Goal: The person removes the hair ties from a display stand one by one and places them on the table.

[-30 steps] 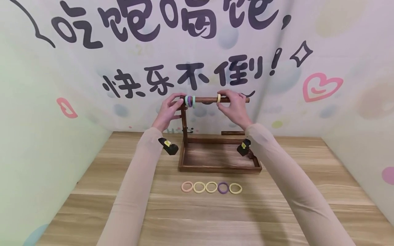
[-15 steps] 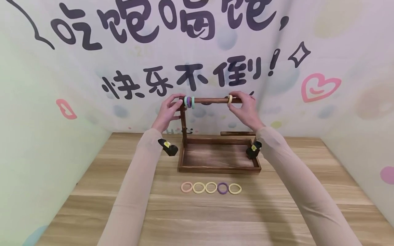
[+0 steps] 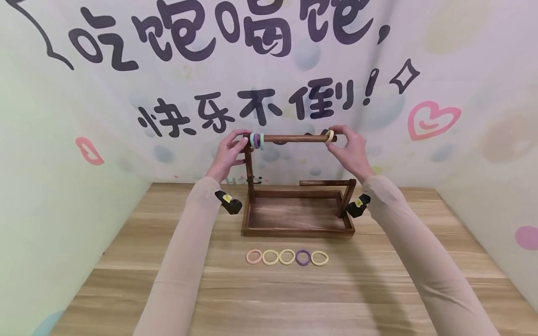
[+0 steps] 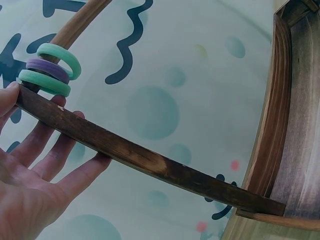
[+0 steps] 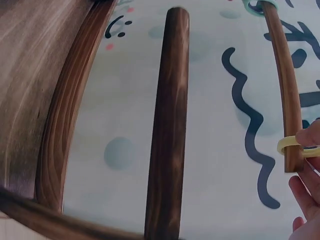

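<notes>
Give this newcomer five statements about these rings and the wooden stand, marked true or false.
1. The person's left grip holds the tall post near its top. True.
2. The right grip pinches a yellow ring at the free end of the upper bar. True.
3. Every ring is on the upper bar. False: five loose rings lie on the table.
4. All rings beside the left grip are green. False: a purple ring sits between two green rings.
5. The lower bar carries no rings. True.
</notes>
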Demonstrator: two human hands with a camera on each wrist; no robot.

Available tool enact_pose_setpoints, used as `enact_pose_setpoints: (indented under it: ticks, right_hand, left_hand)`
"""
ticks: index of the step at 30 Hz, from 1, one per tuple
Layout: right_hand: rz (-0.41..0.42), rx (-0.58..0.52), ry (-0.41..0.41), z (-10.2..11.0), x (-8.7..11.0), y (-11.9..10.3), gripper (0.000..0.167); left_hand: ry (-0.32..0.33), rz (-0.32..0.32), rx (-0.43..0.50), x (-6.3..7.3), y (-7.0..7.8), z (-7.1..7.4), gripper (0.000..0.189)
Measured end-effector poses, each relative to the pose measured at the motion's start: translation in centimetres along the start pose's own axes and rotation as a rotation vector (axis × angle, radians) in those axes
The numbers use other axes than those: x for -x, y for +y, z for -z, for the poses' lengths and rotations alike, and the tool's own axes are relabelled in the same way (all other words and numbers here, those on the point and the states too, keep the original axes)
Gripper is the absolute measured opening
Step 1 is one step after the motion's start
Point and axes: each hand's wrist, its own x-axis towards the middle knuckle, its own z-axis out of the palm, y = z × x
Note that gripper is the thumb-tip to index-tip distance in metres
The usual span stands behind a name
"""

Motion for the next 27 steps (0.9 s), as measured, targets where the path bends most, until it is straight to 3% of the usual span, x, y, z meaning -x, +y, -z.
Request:
enact_pose_setpoints:
  ticks: [5,15,27]
  right_hand:
    - [-0.05,0.019,-0.013,0.8,0.2,0.5,0.038]
    - [-0.109,-0.045,-0.02,1.7,1.3,1.5,0.037]
    - [-0.128,-0.052,-0.04,2.7,2.8,2.3,0.038]
  left_hand:
    - [-0.002,-0.001,0.007,-0.1,0.0,0.0,0.03]
    - [-0.006,0.015,0.018,-0.1,-0.1,0.1,0.032]
    - [-0.002,0.013,0.001,-0.1,0.0,0.1,0.029]
